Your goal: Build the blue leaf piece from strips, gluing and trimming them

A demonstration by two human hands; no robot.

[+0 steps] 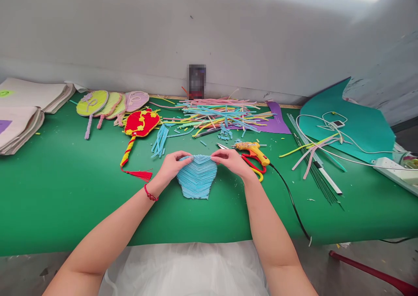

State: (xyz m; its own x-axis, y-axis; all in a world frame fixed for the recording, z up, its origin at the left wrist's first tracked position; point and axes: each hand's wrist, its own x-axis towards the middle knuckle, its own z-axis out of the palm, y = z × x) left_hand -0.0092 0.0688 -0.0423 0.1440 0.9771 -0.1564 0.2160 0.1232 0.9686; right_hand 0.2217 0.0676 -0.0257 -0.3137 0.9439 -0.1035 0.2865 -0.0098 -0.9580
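Note:
A light-blue panel of pipe cleaners (pixel 197 178), laid in a V-shaped pattern, is held in front of me at the table's middle. My left hand (pixel 174 165) pinches its upper left edge between thumb and fingers. At the upper right edge, my right hand (pixel 230 160) grips it the same way. Just beyond my left hand lies a bundle of blue pipe cleaner pieces (pixel 160 141). Beside my right hand are a yellow glue gun (pixel 253 150) and scissors with red and yellow handles (pixel 256 167).
Mixed pipe cleaners (pixel 222 113) are heaped at the back. A red fan with a tassel (pixel 142 122) and several pastel fans (pixel 93 103) lie left, near stacked paper bags (pixel 32 97). Thin wires (pixel 321 182), a teal sheet (pixel 355 121) and a power strip (pixel 395 169) are right.

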